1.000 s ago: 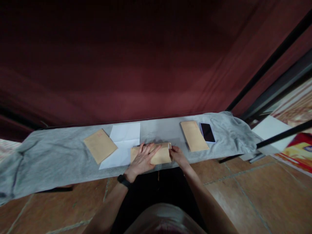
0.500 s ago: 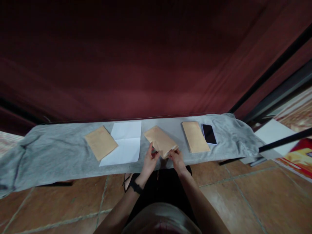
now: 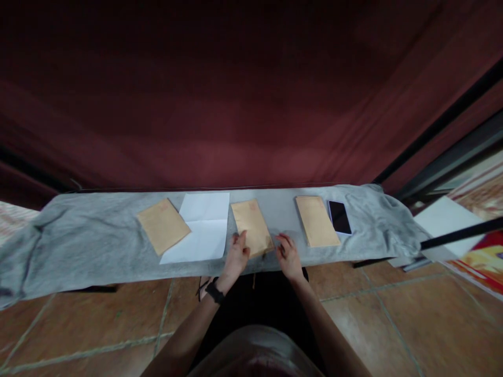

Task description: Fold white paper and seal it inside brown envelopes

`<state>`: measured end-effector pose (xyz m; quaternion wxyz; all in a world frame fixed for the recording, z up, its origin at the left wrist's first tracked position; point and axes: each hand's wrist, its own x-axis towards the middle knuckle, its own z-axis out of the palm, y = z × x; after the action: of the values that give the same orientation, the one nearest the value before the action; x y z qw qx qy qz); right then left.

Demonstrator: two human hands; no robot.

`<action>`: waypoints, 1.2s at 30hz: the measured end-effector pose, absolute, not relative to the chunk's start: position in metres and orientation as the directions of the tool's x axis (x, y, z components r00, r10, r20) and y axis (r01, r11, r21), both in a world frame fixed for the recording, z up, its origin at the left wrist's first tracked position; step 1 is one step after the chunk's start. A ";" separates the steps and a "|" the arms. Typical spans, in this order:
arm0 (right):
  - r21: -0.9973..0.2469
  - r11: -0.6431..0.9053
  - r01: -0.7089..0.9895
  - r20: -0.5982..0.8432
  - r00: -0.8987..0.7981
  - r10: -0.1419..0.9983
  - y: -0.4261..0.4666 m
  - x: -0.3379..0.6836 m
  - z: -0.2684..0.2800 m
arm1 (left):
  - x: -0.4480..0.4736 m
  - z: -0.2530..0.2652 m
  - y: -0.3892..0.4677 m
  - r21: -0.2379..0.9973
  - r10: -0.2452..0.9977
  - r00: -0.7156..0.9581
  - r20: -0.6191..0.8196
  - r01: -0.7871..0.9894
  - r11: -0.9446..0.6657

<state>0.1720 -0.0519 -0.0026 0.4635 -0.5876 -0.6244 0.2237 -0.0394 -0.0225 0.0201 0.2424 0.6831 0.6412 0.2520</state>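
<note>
A brown paper envelope [image 3: 254, 222] lies flat on the grey cloth in front of me, slightly tilted, with a faint reddish mark near its far edge. My left hand [image 3: 237, 255] grips its near left edge, the thumb and a finger over the paper. Just off the envelope's right corner is my right hand [image 3: 288, 257], its fingers loosely bent and apart, holding nothing. Left of the envelope, an unfolded white sheet of paper [image 3: 206, 238] with a crease lies under the corner of another brown envelope [image 3: 163, 226].
A stack of brown envelopes [image 3: 318, 222] lies to the right, beside a dark-screened phone [image 3: 339, 217]. Grey cloth [image 3: 98, 235] covers the narrow table. Behind it hangs a dark red curtain [image 3: 251, 104]. A black bar [image 3: 463, 233] crosses at the right.
The envelope has turned from a slant to nearly straight and now lies flat. My right hand has let go of its near end; my left hand has shifted slightly left.
</note>
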 end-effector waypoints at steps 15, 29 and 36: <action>-0.529 0.468 0.708 0.286 -0.370 0.884 -0.036 0.189 -0.005 | -0.019 0.013 -0.037 0.131 0.744 0.647 0.168 0.733 -0.667; -0.427 0.478 0.768 0.449 -0.279 0.849 -0.045 0.164 -0.014 | -0.015 0.033 -0.036 0.015 0.732 0.664 0.154 0.739 -0.674; -0.284 0.472 0.835 0.349 -0.369 0.861 -0.062 0.149 -0.014 | -0.020 0.024 -0.029 0.192 0.780 0.605 0.159 0.756 -0.625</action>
<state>0.1491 -0.0619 -0.0135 0.2293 -0.5128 -0.8268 0.0292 -0.0204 -0.0294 0.0244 0.0527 0.8942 0.4296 0.1140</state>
